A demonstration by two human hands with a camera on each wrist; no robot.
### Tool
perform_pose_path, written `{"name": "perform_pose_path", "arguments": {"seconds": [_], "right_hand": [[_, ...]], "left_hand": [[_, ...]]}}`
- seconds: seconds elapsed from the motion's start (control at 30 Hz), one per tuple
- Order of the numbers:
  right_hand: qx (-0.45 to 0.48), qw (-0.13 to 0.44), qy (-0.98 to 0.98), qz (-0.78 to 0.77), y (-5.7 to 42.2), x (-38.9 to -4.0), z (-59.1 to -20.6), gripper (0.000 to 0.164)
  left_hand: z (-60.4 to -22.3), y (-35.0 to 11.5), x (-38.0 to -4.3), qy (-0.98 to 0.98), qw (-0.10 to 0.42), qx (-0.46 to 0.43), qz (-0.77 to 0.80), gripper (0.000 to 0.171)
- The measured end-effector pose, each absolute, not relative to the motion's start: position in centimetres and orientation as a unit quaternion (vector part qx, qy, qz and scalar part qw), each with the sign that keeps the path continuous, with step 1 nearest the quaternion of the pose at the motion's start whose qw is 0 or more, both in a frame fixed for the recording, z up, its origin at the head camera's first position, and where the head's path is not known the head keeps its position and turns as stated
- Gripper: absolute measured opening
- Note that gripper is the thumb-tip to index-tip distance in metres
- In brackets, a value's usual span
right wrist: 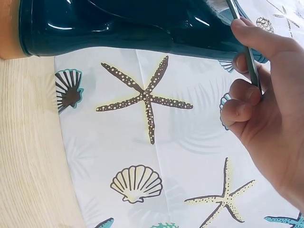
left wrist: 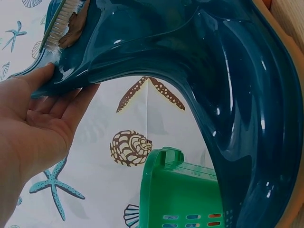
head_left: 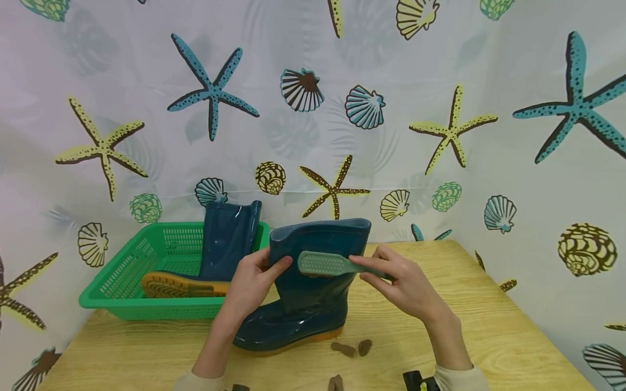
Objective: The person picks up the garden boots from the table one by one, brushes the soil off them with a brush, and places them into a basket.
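A dark blue rubber boot (head_left: pixel 313 296) with a tan sole stands on the table, toe to the left. My left hand (head_left: pixel 251 282) grips the side edge of its shaft, thumb on the outer face and fingers behind. My right hand (head_left: pixel 403 279) holds a grey-green scrubbing brush (head_left: pixel 323 264) by the handle. In the left wrist view, the brush's pale bristles (left wrist: pixel 61 26) meet the shaft next to a brown mud-like lump (left wrist: pixel 76 23) stuck on it. The brush's back hides most of this contact in the head view.
Behind on the left, a green plastic basket (head_left: pixel 146 309) holds a second blue boot (head_left: pixel 227 239), its tan sole facing forward. Several brown lumps (head_left: pixel 344 349) lie on the wooden table (head_left: pixel 415 353) in front of the boot. A patterned curtain (head_left: pixel 323 141) hangs behind the table.
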State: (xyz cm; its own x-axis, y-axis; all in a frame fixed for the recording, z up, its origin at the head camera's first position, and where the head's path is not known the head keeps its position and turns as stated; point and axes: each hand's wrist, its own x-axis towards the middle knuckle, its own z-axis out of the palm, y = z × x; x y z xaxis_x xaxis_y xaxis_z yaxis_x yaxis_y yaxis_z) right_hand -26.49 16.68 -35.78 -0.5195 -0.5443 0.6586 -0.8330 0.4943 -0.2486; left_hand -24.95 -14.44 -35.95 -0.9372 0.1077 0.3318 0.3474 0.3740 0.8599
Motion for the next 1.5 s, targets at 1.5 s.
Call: {"name": "perform_pose_path", "arguments": {"seconds": [1.5], "right_hand": [[0.451, 0.228, -0.799, 0.325, 16.77, -26.26, -35.72, 0.040]], "left_hand": [[-35.65, -13.99, -24.77, -0.844, 0.112, -0.114, -0.512, 0.019]]}}
